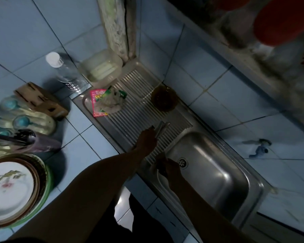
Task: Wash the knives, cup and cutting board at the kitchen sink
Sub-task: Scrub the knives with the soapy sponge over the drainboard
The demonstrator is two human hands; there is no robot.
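Stacked plates (11, 188) sit at the far left of the tiled counter (88, 130), the top one white with a floral print. Beyond them stand upturned glasses (21, 120) on a tray, a dark utensil holder (42, 142) and a wooden knife block (40, 100). A clear bottle (65, 72) with a white cap and a lidded plastic container (100, 67) stand further back. On the ribbed drainboard (139, 109) lie a pink sachet (99, 102) with a crumpled wrapper and, nearer the wall, a brown glass bowl (164, 99).

The left hand (146, 140) is over the drainboard, fingers curled round a slim metallic item, apparently the knives (161, 128), the blades pointing away from the person. The right hand (171, 167) is at the near left edge of the sink basin (218, 178), just beside the drain (182, 162), fingers curled on something dark; what it holds cannot be told. A pale curved edge below that hand is blurred. A tap (260, 148) projects from the wall at right.
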